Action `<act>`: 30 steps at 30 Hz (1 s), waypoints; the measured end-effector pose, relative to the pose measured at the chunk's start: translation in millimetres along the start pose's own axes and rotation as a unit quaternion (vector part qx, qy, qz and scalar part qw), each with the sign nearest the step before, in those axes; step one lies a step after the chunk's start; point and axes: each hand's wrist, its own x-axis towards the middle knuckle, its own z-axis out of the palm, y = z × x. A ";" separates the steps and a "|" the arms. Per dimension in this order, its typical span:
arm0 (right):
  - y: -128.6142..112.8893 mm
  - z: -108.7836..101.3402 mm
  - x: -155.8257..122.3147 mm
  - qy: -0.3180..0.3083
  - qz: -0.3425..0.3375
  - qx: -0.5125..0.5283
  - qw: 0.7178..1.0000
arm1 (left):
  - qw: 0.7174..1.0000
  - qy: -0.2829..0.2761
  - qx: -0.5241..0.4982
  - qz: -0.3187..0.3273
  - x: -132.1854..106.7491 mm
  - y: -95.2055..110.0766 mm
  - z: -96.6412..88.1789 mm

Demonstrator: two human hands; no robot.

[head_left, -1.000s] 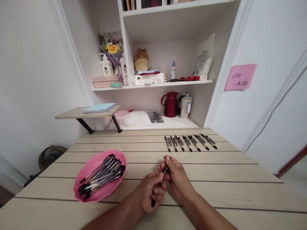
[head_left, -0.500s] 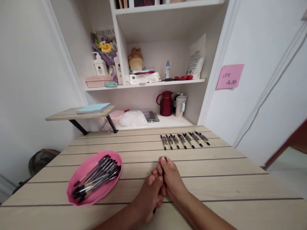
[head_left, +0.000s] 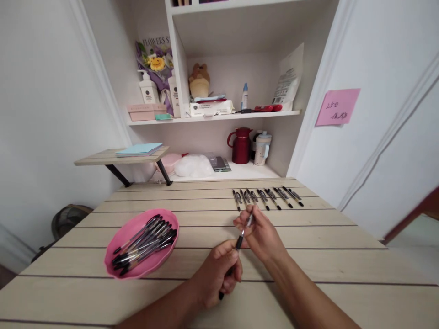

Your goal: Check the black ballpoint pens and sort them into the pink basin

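A black pen (head_left: 239,241) slants up between my two hands, its grip and pale, narrow tip section showing. My left hand (head_left: 219,269) is closed round the lower part, and a black end sticks out below the fist. Higher up, my right hand (head_left: 262,233) pinches a clear or silvery piece at the pen's upper end; whether it is separate from the pen I cannot tell. To the left, a pink scalloped bowl (head_left: 110,249) holds several clear pens with black caps (head_left: 146,244). Beyond my right hand lie several pens in a row (head_left: 267,198), with short dark pieces beside them.
The slatted wooden table (head_left: 308,260) meets a white shelf unit (head_left: 219,119) at the back. A small raised stand (head_left: 99,158) with blue paper (head_left: 139,149) is at the back left. A red jug (head_left: 241,146) and a pale cup (head_left: 262,149) stand on the low shelf.
My hands were clasped together over the pen. Now my right hand has moved up and right from my left, exposing the pen's grip and tip section. The view has shifted slightly.
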 end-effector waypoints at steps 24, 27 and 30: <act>18.2 -9.0 -4.2 0.057 -0.001 -0.432 0.900 | 0.987 0.117 0.097 0.062 9.8 -7.8 -9.3; 16.7 -3.6 -7.7 0.055 0.002 -0.450 0.891 | 0.985 0.119 0.105 0.062 9.7 -6.7 -8.4; 10.0 -5.8 -9.3 0.059 0.008 -0.477 0.877 | 0.985 0.125 0.107 0.057 9.1 -5.2 -7.9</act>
